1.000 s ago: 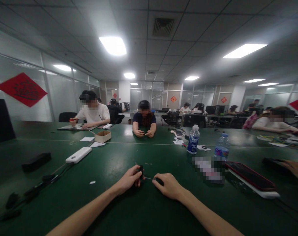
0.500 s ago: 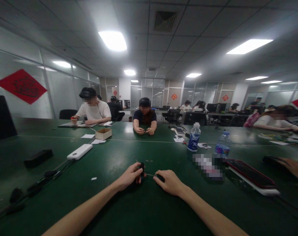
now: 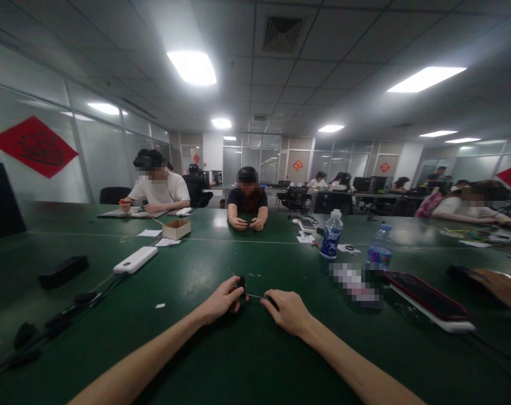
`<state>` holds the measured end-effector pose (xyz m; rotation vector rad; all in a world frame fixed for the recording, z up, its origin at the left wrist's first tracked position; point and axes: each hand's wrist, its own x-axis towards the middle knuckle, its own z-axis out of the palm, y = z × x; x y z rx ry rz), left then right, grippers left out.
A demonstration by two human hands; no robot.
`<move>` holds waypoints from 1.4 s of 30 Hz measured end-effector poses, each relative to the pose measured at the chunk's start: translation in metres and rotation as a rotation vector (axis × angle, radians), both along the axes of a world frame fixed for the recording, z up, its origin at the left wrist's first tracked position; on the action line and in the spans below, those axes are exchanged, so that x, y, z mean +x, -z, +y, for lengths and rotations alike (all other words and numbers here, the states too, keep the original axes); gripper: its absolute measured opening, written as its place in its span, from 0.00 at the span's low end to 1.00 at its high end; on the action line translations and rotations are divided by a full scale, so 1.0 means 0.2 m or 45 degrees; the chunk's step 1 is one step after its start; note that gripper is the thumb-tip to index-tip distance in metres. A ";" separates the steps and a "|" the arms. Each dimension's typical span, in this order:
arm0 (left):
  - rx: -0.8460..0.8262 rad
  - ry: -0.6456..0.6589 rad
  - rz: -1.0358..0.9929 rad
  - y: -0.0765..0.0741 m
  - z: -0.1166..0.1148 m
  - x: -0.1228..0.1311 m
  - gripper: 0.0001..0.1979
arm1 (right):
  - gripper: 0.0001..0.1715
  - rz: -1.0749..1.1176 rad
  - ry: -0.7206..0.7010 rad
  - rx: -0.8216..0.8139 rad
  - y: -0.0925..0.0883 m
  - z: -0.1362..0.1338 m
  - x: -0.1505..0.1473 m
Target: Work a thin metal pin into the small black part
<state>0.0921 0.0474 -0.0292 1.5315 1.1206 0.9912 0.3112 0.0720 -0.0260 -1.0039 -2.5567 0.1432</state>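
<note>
Held piece [image 3: 242,285]: was black
Thin rod [image 3: 255,296]: was grey
Tabletop [image 3: 255,354]: was dark green
Wall diamond [image 3: 34,147]: was red, dark-lettered

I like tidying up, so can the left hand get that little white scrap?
Probably yes: nothing seems to block the left hand from the white scrap, though it holds a small black thing.

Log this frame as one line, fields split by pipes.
left hand: holds small black object | right hand: pinches thin shaft pointing toward it | green table: white device left, two bottles right
</note>
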 end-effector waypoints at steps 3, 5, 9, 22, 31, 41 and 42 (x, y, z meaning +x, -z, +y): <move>-0.021 -0.050 -0.044 0.00 0.00 0.00 0.21 | 0.20 0.040 0.030 0.005 0.02 0.01 -0.02; -0.037 -0.016 -0.015 -0.01 -0.01 0.01 0.21 | 0.21 0.139 0.138 -0.040 0.02 0.05 -0.01; -0.073 0.131 0.079 -0.02 -0.05 0.02 0.21 | 0.22 0.309 0.500 -0.144 0.01 0.20 0.09; -0.077 -0.071 -0.176 0.02 -0.01 0.02 0.19 | 0.19 0.057 -0.111 -0.092 -0.03 0.00 0.00; -0.059 -0.023 -0.166 0.04 0.00 0.00 0.18 | 0.20 0.038 -0.084 -0.090 -0.05 0.00 0.02; -0.075 -0.027 -0.141 0.02 -0.01 0.01 0.18 | 0.18 0.055 -0.030 0.037 0.00 0.06 0.04; -0.076 -0.028 -0.139 0.02 -0.01 0.01 0.18 | 0.18 0.046 -0.048 0.040 0.00 0.06 0.04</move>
